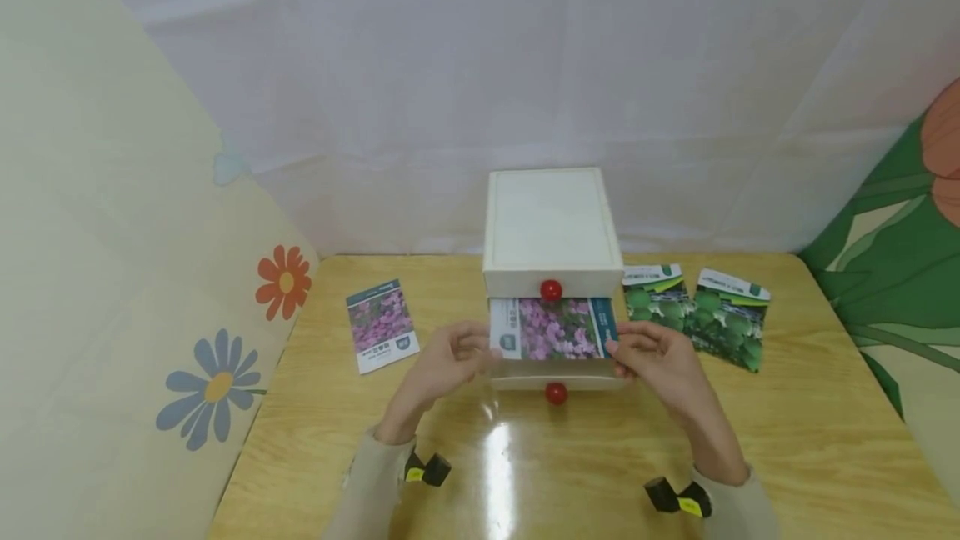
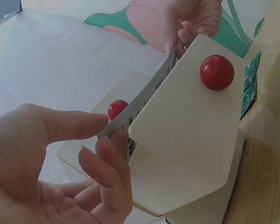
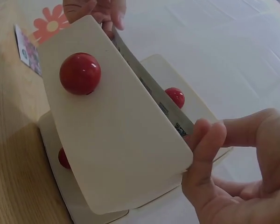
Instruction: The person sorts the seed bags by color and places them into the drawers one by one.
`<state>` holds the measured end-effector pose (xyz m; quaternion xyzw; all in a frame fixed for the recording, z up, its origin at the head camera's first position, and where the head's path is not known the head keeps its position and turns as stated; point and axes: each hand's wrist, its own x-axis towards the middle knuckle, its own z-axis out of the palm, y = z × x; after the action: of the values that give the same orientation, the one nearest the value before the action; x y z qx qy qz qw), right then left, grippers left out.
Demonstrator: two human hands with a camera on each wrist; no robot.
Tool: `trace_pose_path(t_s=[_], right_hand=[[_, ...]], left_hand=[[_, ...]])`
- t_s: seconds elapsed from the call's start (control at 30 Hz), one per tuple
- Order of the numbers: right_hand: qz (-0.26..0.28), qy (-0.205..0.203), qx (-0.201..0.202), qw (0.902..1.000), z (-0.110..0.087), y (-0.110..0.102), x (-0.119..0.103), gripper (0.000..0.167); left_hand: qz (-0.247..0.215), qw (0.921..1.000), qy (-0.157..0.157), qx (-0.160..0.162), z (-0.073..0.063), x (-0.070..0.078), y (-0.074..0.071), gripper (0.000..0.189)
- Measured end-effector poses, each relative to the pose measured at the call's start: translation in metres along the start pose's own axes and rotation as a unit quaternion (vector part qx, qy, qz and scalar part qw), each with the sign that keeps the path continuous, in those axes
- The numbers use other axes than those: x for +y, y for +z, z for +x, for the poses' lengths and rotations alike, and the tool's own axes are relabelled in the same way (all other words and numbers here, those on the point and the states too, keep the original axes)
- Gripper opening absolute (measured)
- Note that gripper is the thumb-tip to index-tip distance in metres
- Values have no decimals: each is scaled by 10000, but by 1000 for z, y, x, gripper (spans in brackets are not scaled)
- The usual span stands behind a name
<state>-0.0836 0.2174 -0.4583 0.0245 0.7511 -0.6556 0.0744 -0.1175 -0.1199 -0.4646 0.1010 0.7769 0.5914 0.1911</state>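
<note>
Over open drawer, LH & RH pinching 1 flower pkt, 3 pkts nearby.

Right hand pinching packet (edge-on), white drawer, seemingly pulled out

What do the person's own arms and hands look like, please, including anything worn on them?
The left hand and right hand wear no gloves. The left sleeve and right sleeve are long and pale beige-grey. At each wrist sits a black, blocky device, the left one and the right one, with a bright yellow patch. I see no cables.
</note>
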Motion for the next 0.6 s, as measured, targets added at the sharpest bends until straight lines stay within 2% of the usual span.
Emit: trace_pose_path(t_s=[0.17, 0.33, 0.6], right_hand=[[61, -66, -105, 9999, 3, -2, 0, 50], [105, -27, 122, 9999, 8, 1, 0, 43], [-120, -173, 520, 9984, 13, 7, 2, 33]], left_hand=[[99, 9998, 25, 178, 3, -1, 1, 43], [249, 9991, 66, 348, 8, -2, 2, 34], [323, 9976, 86, 613, 15, 0, 3, 28]])
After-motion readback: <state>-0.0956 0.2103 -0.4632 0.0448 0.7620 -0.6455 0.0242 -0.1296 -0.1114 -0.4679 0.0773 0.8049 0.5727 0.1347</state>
